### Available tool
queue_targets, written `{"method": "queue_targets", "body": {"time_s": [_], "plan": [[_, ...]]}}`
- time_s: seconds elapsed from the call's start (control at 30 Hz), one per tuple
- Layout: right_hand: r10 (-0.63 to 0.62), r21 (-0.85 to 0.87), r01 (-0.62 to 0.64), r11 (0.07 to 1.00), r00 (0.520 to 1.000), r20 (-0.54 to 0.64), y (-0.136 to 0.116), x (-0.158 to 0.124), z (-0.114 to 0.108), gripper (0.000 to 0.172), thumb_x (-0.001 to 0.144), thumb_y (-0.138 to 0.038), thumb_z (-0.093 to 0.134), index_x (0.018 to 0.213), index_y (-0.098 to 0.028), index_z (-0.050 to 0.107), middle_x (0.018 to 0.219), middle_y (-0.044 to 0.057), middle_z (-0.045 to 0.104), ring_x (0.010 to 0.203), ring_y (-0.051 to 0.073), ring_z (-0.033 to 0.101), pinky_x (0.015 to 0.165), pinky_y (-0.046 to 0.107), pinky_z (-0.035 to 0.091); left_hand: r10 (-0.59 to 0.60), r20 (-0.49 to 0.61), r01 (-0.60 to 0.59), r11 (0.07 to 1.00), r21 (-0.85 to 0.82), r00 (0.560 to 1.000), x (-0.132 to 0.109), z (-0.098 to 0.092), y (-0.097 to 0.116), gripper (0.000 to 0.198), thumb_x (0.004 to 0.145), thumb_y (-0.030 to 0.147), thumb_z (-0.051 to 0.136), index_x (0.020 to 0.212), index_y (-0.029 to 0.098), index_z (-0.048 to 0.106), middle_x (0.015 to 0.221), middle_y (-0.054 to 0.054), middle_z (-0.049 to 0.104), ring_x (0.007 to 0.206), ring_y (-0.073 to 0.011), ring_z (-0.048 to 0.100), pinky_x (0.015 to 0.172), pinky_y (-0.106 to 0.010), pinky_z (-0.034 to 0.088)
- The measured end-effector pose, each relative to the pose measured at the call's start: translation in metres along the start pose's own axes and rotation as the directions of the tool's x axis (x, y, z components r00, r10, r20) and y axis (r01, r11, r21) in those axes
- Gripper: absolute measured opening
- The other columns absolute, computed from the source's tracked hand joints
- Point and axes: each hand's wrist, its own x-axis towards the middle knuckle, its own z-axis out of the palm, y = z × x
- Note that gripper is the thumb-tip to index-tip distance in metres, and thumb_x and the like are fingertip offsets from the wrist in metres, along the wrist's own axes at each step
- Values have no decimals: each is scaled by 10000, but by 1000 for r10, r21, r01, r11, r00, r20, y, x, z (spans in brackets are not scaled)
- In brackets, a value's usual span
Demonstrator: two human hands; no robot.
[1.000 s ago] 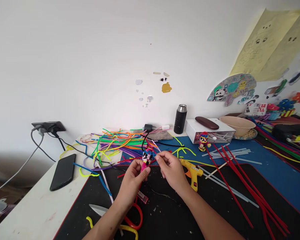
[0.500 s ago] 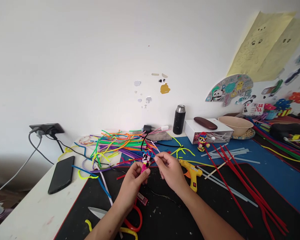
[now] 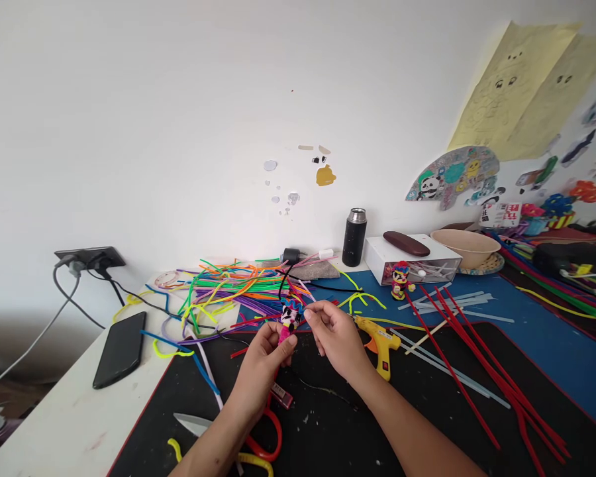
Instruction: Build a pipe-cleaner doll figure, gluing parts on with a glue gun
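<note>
Held upright over the black mat is a small pipe-cleaner doll, with a pink body, a white-and-black face and a blue headdress. My left hand is closed around its pink body, thumb in front. At the right side of the head, the thumb and forefinger of my right hand pinch the edge of the blue headdress; the exact contact is too small to make out. Close by on the right lies a yellow hot glue gun. Partly under my left forearm are red-handled scissors.
Loose coloured pipe cleaners are heaped behind my hands. Red pipe cleaners and clear glue sticks lie at right. A similar finished doll stands before a white drawer box. A black flask and phone are further off.
The view has shifted very slightly. Both hands keep their hold on the doll, and its head seems turned a little; nothing else has visibly moved.
</note>
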Motion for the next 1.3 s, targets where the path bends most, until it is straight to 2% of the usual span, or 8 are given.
{"method": "queue_targets", "body": {"time_s": [0.17, 0.43, 0.57, 0.73, 0.87, 0.97, 1.13, 1.3], "plan": [[-2, 22, 2, 1000, 1000, -3, 3, 1, 0, 389, 935, -587, 631, 1003, -204, 631, 570, -82, 490, 384, 97, 419, 383, 223, 325, 42, 14, -43, 997, 70, 999, -1, 1, 0, 397, 763, 486, 836, 821, 215, 553, 712, 52, 489, 634, -123, 451, 596, -237, 397], [14, -24, -15, 1000, 999, -38, -1, 3, -3, 357, 921, -563, 635, 853, -213, 607, 514, -89, 465, 361, 95, 406, 379, 222, 297, 90, 10, -90, 971, 223, 996, 2, -4, -1, 392, 773, 509, 803, 813, 216, 545, 761, 27, 534, 691, -151, 483, 647, -262, 395], [4, 7, -3, 1000, 1000, -25, -4, 3, -4, 371, 912, -572, 634, 844, -209, 597, 524, -94, 455, 356, 83, 392, 374, 215, 280, 140, 23, -134, 868, 478, 990, 2, -8, -6, 251, 821, 415, 754, 802, 227, 589, 764, 11, 586, 723, -190, 517, 684, -292, 386], [27, 30, -28, 999, 998, 51, -8, 0, -2, 397, 889, -591, 650, 827, -202, 602, 546, -88, 485, 357, 70, 388, 371, 206, 273, 263, 14, -204, 711, 674, 965, 3, -9, -15, 143, 741, 318, 801, 760, 251, 677, 806, -40, 662, 812, -273, 559, 738, -341, 401], [42, -1, -42, 999, 996, 80, -9, -1, -1, 383, 890, -578, 648, 824, -203, 608, 528, -89, 488, 365, 77, 399, 385, 210, 300, 265, 62, -249, 765, 594, 962, 4, -13, -6, 290, 703, 403, 869, 932, 261, 762, 962, -80, 728, 966, -324, 605, 865, -401, 450], [47, -30, -44, 999, 993, 109, -8, -2, -1, 362, 907, -560, 638, 845, -203, 616, 548, -87, 497, 369, 80, 410, 386, 212, 309, 234, -15, -208, 888, 411, 972, 7, -21, 10, 364, 880, 512, 707, 1129, 250, 740, 1117, -93, 734, 1067, -305, 630, 943, -397, 451], [58, -71, -43, 997, 972, 226, -5, -7, 1, 288, 943, -485, 633, 886, -203, 624, 589, -86, 519, 373, 72, 410, 384, 202, 311, 101, 23, -103, 966, 237, 995, 12, -33, 26, 436, 902, 608, 651, 994, 193, 749, 838, -55, 697, 726, -198, 547, 690, -302, 411], [68, -123, -34, 992, 955, 290, -5, -9, 3, 249, 959, -443, 626, 893, -204, 641, 636, -68, 579, 384, 71, 423, 388, 206, 323, 72, 119, -100, 965, 244, 990, 10, -34, 32, 393, 876, 574, 705, 768, 196, 705, 714, -27, 634, 667, -170, 501, 663, -292, 376]]}}
